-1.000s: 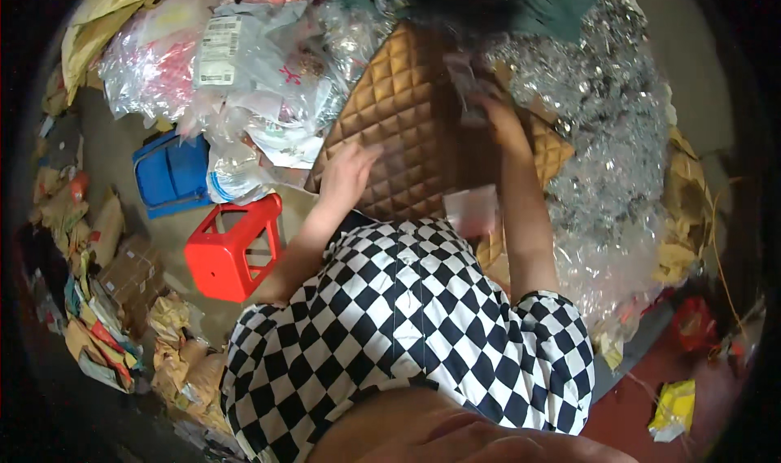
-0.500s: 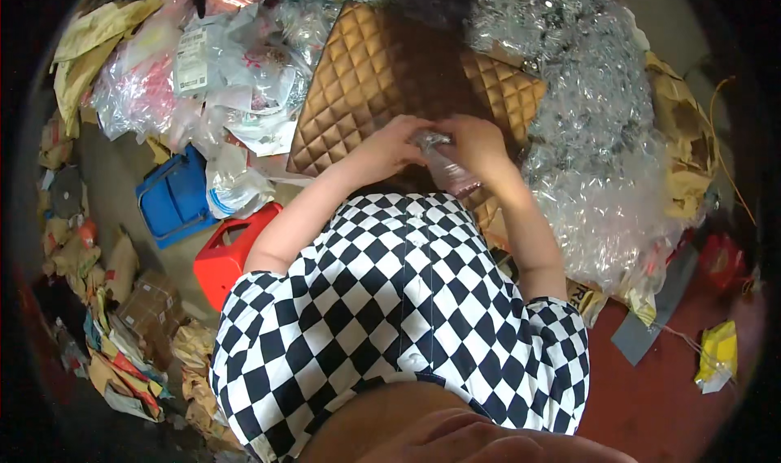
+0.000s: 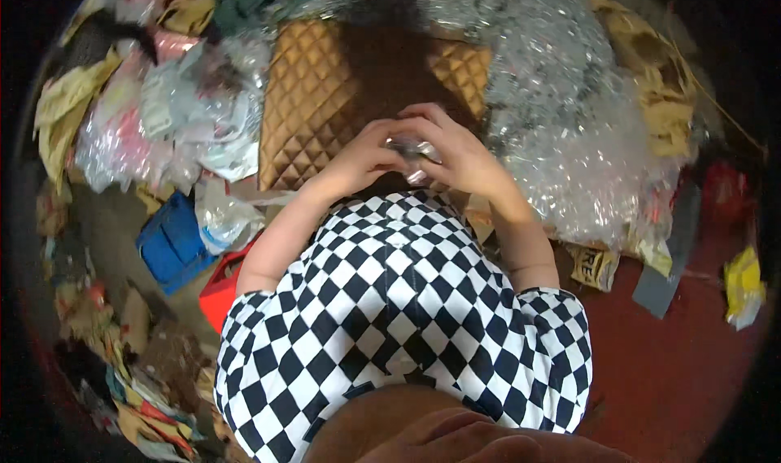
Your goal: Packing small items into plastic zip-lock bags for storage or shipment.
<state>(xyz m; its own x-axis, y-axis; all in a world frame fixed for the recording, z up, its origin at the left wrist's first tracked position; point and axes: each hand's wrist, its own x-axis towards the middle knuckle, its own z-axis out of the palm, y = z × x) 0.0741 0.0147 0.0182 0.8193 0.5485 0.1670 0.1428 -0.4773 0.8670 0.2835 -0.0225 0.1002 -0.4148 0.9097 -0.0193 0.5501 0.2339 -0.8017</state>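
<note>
A small piece of shiny, crinkled clear plastic, perhaps a bag, is bunched between my two hands in front of my chest. My left hand grips it from the left with bent fingers. My right hand closes on it from the other side, its fingers arching over toward the left fingertips. What else may lie inside the plastic is hidden by the fingers. Beyond and beneath my hands lies a brown quilted mat, partly in shadow.
Heaps of clear plastic wrap border the mat at right, and bags pile up at left. A blue plastic stool and a red one stand at lower left. Torn brown paper lies at far right.
The view has shifted, so the mat appears farther left. The plastic, which hung down below my right hand, is now bunched up between both hands. My right fingers have lifted over it.
</note>
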